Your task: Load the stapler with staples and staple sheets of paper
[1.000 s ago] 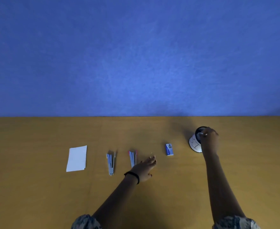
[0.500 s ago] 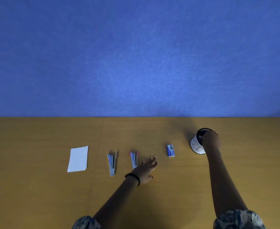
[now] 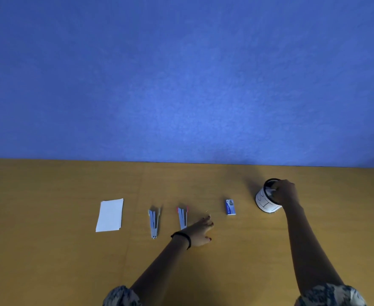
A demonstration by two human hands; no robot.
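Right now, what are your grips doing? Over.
Left grip open, flat on table beside pink-tipped stapler. Right grip at cup rim, hold unclear. Staple box and paper untouched. Nothing seen in the way.

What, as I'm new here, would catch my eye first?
The right hand is at the mouth of a white cup at far right. The left hand lies open beside a pink-tipped stapler, between a second stapler with white paper on the left and a small blue box on the right. A blue wall fills the top half.
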